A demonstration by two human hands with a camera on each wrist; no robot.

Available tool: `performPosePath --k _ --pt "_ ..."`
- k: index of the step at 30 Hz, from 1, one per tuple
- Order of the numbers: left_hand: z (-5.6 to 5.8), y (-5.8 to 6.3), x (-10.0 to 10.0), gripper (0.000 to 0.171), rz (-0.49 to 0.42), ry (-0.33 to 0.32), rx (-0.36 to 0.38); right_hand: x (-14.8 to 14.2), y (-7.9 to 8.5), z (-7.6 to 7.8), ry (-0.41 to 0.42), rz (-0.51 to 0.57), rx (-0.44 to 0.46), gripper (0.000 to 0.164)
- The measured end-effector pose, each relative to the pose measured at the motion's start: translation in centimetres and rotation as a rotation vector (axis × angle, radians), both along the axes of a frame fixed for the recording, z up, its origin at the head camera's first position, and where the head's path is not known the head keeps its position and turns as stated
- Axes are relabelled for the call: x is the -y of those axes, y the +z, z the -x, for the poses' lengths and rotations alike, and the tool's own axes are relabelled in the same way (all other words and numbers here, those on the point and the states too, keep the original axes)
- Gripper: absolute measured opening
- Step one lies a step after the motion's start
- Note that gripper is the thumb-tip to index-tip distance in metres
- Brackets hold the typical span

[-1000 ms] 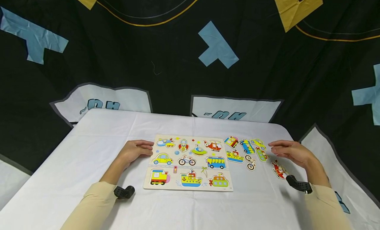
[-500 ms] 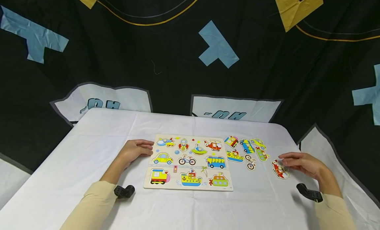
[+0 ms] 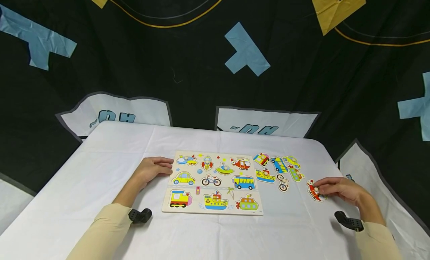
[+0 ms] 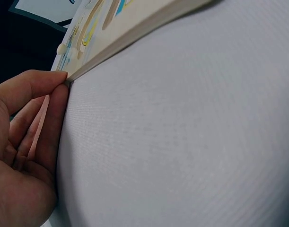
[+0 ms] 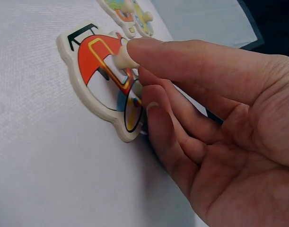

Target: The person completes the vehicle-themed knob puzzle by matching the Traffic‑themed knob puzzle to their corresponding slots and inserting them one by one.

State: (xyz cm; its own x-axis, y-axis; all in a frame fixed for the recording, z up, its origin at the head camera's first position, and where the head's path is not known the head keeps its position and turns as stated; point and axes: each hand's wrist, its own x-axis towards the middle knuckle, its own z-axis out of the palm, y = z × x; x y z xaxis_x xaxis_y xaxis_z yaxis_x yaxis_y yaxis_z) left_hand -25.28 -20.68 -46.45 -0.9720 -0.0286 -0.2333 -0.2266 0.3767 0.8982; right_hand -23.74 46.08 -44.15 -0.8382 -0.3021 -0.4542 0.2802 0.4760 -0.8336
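Observation:
My right hand (image 3: 346,191) pinches the pale knob (image 5: 125,58) of a red helicopter puzzle piece (image 5: 99,66). In the head view that helicopter piece (image 3: 314,191) lies on the cloth at the right, partly covered by the fingers. At the left edge of a wooden puzzle board (image 3: 201,193), my left hand (image 3: 149,172) rests with its fingertips against the side. The left wrist view has the thumb and a finger (image 4: 49,81) touching the board's corner (image 4: 83,66). Printed vehicles fill the board; the rocket, the plane and the saucer bear knobs.
Between the board and my right hand lie several loose pieces: a train (image 3: 261,159), a ship (image 3: 265,175), a bus (image 3: 279,165), a car (image 3: 291,162), a submarine (image 3: 296,174) and a bicycle (image 3: 283,183). Under everything is a white tablecloth (image 3: 215,237).
My right hand has moved right and toward me from beside the loose pieces, down onto the helicopter piece, and taken its knob. My left hand stays at the board's edge.

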Motion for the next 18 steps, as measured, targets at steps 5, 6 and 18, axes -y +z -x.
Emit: performPosePath --k 5,6,18 --pt "-0.05 0.01 0.16 0.046 -0.006 0.001 -0.003 0.35 -0.21 -0.11 0.013 0.004 -0.027 0.025" --pt "-0.05 0.01 0.21 0.046 -0.009 0.003 -0.003 0.39 -0.24 -0.13 0.016 0.008 -0.036 0.025" --pt "0.07 -0.09 0.11 0.046 -0.026 -0.004 -0.002 0.92 -0.48 -0.22 -0.04 -0.14 -0.044 0.033"
